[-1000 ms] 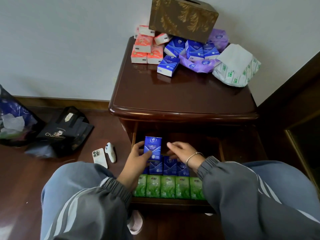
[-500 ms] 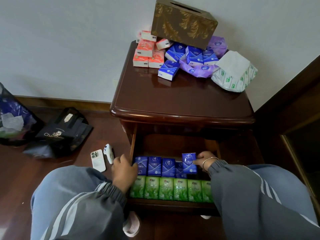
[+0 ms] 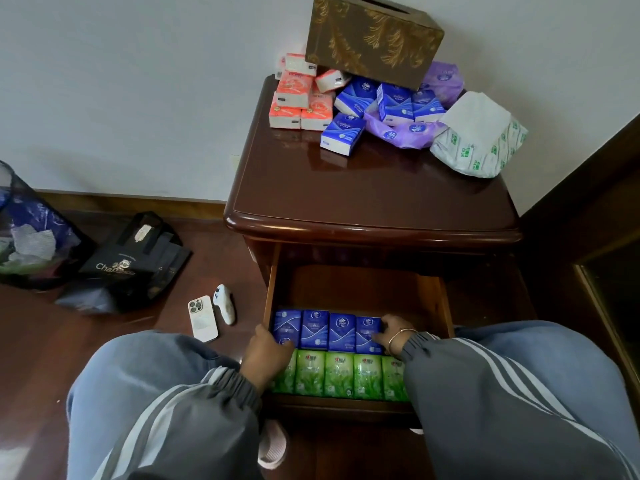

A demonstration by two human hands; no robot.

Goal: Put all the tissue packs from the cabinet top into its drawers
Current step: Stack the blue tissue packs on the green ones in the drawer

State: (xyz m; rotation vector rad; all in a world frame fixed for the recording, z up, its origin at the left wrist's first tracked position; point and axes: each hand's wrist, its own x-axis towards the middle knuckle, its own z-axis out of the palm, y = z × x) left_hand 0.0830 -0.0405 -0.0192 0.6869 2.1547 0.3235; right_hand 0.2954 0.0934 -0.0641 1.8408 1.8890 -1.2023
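The cabinet's drawer point(image 3: 429, 299) is pulled out. A row of blue tissue packs point(image 3: 329, 330) lies in it, with a row of green packs point(image 3: 339, 374) in front. My left hand point(image 3: 266, 358) rests at the left end of the blue row, fingers touching the first pack. At the right end, my right hand point(image 3: 389, 332) presses on the rightmost blue pack point(image 3: 365, 332). On the cabinet top point(image 3: 363, 192), at the back, lie several orange packs point(image 3: 298, 102), blue packs point(image 3: 381, 102), a purple wrapper point(image 3: 408, 131) and a large white-green pack point(image 3: 481, 140).
A brown-gold tissue box point(image 3: 374, 36) sits atop the pile by the wall. On the floor left of the cabinet are a white phone point(image 3: 202, 318), a small white controller point(image 3: 225, 303), a black bag point(image 3: 131, 261) and a mesh bin point(image 3: 27, 230). My knees flank the drawer.
The blue pack I held above the drawer now lies at the right end of the blue row. Both hands have dropped to the ends of that row.
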